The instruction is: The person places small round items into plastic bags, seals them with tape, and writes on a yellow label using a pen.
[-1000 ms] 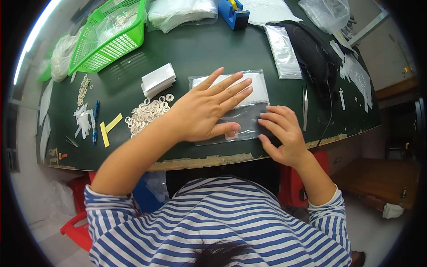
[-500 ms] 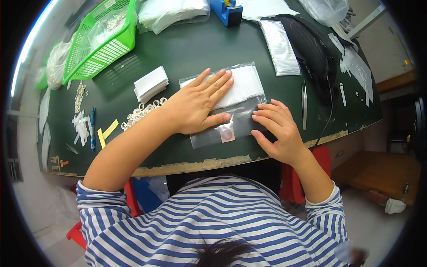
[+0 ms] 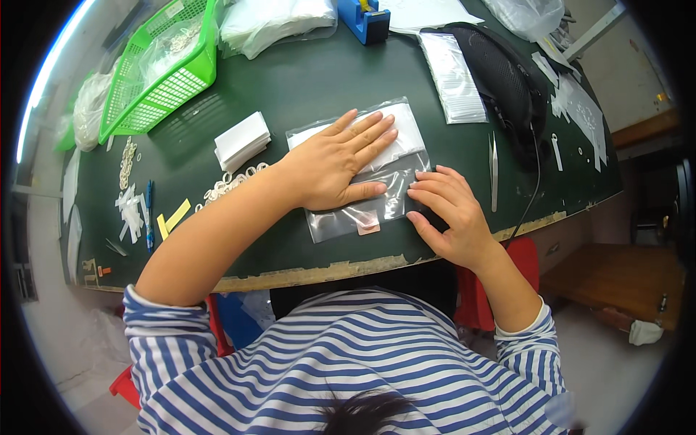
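Note:
A clear plastic bag (image 3: pixel 330 226) lies flat on the dark green table, with a white folded sheet or packet (image 3: pixel 407 138) in its far part. My left hand (image 3: pixel 337 159) rests flat across the packet, fingers spread and pointing to the far right. Its thumb lies over the bag's clear near part. Beside the bag's right edge is my right hand (image 3: pixel 449 214), fingers apart and slightly bent, fingertips at or very near the plastic. A small pinkish square piece (image 3: pixel 368 223) shows at the bag's near edge, partly hidden by glare.
Left of the bag are a stack of white cards (image 3: pixel 243 141), a heap of pale rings (image 3: pixel 217 190), yellow strips (image 3: pixel 174 216) and a blue pen (image 3: pixel 150 216). Tweezers (image 3: pixel 494 174) and a black pouch (image 3: pixel 500 87) lie right. Behind stand a green basket (image 3: pixel 174 83) and a blue tape dispenser (image 3: pixel 365 23).
My left hand has slid slightly to the right over the packet. Glare on the clear part of the bag has shifted, and the pinkish piece shows less. My right hand has barely moved.

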The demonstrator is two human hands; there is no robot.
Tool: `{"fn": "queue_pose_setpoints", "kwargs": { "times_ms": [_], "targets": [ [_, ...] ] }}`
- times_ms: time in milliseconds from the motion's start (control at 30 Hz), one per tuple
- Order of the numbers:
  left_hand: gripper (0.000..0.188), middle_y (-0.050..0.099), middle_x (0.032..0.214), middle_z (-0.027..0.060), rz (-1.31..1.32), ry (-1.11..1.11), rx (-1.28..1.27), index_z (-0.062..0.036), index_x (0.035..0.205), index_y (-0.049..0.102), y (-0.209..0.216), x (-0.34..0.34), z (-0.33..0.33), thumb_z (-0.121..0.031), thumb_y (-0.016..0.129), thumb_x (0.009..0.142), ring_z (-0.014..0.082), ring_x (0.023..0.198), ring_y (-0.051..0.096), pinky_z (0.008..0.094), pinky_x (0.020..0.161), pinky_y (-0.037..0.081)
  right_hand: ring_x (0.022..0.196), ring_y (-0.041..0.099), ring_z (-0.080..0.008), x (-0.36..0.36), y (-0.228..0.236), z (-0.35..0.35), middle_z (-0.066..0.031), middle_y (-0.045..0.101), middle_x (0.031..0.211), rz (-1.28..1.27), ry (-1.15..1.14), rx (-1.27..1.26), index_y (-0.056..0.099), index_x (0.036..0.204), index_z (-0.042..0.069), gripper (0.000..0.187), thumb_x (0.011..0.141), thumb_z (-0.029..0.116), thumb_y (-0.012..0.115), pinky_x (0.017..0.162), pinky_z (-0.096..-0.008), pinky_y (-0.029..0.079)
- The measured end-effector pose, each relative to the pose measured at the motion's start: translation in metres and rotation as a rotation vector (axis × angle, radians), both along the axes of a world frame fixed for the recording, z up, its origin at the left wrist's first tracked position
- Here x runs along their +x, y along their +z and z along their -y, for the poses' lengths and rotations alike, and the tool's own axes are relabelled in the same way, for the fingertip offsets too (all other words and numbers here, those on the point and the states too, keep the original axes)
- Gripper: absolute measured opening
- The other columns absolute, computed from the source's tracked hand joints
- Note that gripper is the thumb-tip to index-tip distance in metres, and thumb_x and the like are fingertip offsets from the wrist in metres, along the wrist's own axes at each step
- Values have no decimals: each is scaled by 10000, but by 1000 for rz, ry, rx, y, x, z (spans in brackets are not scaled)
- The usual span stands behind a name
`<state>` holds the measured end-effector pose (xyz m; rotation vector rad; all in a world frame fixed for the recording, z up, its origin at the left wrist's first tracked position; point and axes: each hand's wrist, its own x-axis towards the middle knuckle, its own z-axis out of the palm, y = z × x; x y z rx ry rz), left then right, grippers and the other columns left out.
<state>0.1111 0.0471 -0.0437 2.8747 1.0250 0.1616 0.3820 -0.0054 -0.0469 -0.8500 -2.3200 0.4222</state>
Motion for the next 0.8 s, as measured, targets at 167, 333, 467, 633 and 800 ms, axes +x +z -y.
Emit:
{"fn": "queue_pose_setpoints", "kwargs": {
  "times_ms": [167, 333, 467, 633, 800],
  "targets": [
    [835, 240, 1671, 182, 18, -5, 54, -46, 1611, 256, 11, 6, -9, -638, 352, 1029, 303, 1565, 178, 480, 1287, 79, 1129, 651, -319, 1, 1, -5, -144, 696, 1095, -36, 2, 4, 711, 1048, -11, 242, 826, 77, 756, 1081, -522, 444],
    [754, 225, 1684, 146, 34, -13, 1, -140, 1621, 281, 6, 1, -12, -621, 329, 1042, 315, 1567, 165, 498, 1286, 67, 1145, 644, -347, 10, 5, -7, -151, 693, 1110, -50, 8, 8, 707, 1052, -18, 287, 767, -36, 688, 1045, -495, 475],
    [660, 225, 1691, 118, 77, 50, -32, -218, 1621, 305, 4, -8, -7, -504, 431, 1040, 324, 1566, 171, 505, 1285, 69, 1183, 615, -365, 27, 9, -21, -158, 661, 1187, 60, -19, 75, 693, 1125, -20, 423, 714, -103, 634, 1014, -455, 498],
    [623, 419, 1583, 136, 340, 177, 203, -128, 1481, 514, 58, -36, 18, -103, 612, 866, 343, 1509, 313, 518, 1247, 226, 1178, 607, -338, 37, 5, -46, -144, 627, 1251, 216, 14, 273, 683, 1178, 1, 450, 737, -79, 655, 994, -445, 514],
    [506, 632, 1335, 88, 32, 95, 451, -101, 1257, 687, 25, -67, 92, -30, 643, 759, 264, 1279, 566, 461, 1124, 432, 1165, 619, -315, 34, 4, -68, -145, 627, 1247, 301, 194, 441, 690, 1170, 20, 405, 766, 36, 675, 992, -430, 525]
  ]
}}
